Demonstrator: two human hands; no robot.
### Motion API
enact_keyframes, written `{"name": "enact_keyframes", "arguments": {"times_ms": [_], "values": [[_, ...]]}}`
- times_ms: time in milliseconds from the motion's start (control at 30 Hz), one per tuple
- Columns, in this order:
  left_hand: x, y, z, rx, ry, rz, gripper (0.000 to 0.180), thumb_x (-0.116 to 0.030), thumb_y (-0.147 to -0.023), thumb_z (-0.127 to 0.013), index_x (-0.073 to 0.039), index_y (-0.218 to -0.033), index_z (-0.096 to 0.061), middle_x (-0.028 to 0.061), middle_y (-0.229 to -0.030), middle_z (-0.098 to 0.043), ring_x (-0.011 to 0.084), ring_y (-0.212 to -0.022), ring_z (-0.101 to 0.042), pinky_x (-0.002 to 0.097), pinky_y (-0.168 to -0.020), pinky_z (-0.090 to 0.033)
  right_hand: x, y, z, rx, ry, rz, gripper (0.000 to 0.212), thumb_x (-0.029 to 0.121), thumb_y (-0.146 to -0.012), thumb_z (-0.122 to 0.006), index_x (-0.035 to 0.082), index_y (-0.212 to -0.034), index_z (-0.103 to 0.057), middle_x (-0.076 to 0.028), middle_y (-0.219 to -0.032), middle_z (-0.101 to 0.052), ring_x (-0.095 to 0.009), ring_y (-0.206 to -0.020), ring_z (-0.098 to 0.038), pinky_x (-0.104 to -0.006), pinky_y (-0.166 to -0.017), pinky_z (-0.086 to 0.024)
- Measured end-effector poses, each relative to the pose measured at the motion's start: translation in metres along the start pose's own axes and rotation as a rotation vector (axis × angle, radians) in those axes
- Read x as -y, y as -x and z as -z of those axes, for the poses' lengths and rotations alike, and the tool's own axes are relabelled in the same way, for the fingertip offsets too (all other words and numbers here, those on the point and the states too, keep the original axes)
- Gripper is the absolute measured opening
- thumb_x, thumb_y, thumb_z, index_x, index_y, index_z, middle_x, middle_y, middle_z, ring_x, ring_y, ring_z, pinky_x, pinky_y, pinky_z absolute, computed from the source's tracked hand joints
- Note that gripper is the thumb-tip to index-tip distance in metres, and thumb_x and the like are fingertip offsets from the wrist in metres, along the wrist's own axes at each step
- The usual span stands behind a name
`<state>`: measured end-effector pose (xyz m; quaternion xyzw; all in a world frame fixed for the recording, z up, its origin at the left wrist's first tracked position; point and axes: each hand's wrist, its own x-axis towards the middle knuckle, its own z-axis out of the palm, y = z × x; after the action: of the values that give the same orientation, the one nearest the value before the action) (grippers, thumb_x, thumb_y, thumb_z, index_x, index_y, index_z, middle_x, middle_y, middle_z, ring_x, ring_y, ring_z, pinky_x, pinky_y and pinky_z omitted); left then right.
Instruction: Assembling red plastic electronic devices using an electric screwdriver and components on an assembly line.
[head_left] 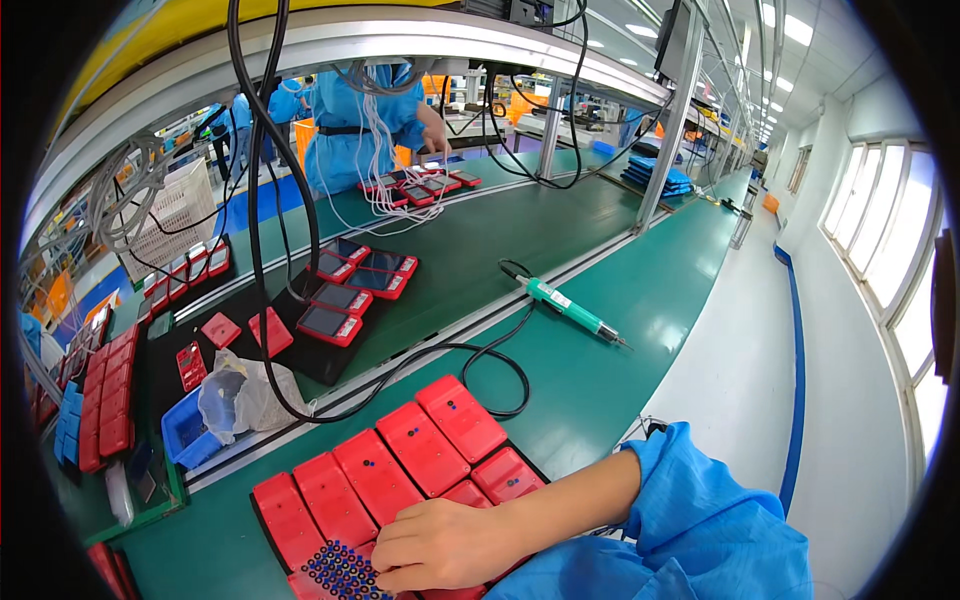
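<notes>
My right hand (440, 545) reaches in from the lower right over a block of red plastic device housings (340, 485). Its fingers are curled together beside a cluster of small black and blue round parts (345, 572) heaped on one housing. Whatever the fingertips hold, if anything, is hidden. A few of the same small parts lie singly on other housings, such as the far right red housing (462, 418). My left hand is out of view. Beyond the housings, a green electric screwdriver (570, 308) lies on the green bench (560, 400), its black cord looping toward me.
At left stand a blue bin (188, 435) with a clear plastic bag (245, 395) and stacked red housings (108, 410). Red devices with dark screens (345, 290) lie on the conveyor (470, 245). Black cables (255, 200) hang in front. Across the line, a person in blue (350, 130) handles devices.
</notes>
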<state>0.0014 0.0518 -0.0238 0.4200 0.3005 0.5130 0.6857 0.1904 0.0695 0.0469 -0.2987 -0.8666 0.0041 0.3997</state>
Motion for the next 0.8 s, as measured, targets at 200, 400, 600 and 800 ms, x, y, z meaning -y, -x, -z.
{"name": "enact_keyframes", "arguments": {"times_ms": [200, 400, 600, 800], "values": [[-0.025, 0.007, -0.004, 0.002, -0.402, 0.101, 0.014, -0.003, -0.083, -0.048, 0.003, -0.094, -0.056, -0.0022, -0.061, -0.047, 0.0035, -0.049, -0.037, 0.0172, -0.045, -0.028, -0.004, 0.003, -0.009, 0.125, 0.021, 0.043, 0.018, 0.012, -0.070, -0.056, 0.002, -0.085, -0.056, -0.009, -0.084, -0.052, -0.021, -0.075, -0.055, -0.0285, -0.058, -0.044], [-0.041, -0.016, -0.005, 0.248, -0.513, -0.094, 0.011, -0.004, -0.084, -0.047, 0.000, -0.083, -0.057, -0.0030, -0.058, -0.047, 0.0040, -0.049, -0.040, 0.0198, -0.044, -0.031, -0.011, -0.005, -0.005, 0.105, 0.069, 0.075, 0.022, 0.014, -0.065, -0.057, 0.004, -0.085, -0.060, -0.007, -0.083, -0.058, -0.018, -0.071, -0.059, -0.0265, -0.056, -0.047], [-0.047, -0.014, 0.011, 0.037, -0.316, 0.103, 0.012, 0.001, -0.081, -0.046, 0.005, -0.076, -0.055, 0.0025, -0.054, -0.051, 0.0053, -0.047, -0.046, 0.0180, -0.043, -0.036, -0.026, -0.029, -0.024, 0.025, -0.286, -0.299, 0.009, 0.002, -0.069, -0.064, 0.003, -0.078, -0.062, -0.007, -0.075, -0.060, -0.019, -0.067, -0.059, -0.0276, -0.054, -0.047], [-0.038, -0.014, 0.041, -0.107, -0.104, -0.027, 0.013, 0.001, -0.083, -0.045, 0.008, -0.086, -0.056, 0.0044, -0.054, -0.051, 0.0074, -0.043, -0.043, 0.0195, -0.040, -0.034, -0.069, -0.038, -0.040, -0.033, -0.170, -0.576, 0.007, -0.002, -0.070, -0.064, 0.001, -0.076, -0.062, -0.009, -0.072, -0.060, -0.019, -0.065, -0.057, -0.0280, -0.055, -0.045]]}}
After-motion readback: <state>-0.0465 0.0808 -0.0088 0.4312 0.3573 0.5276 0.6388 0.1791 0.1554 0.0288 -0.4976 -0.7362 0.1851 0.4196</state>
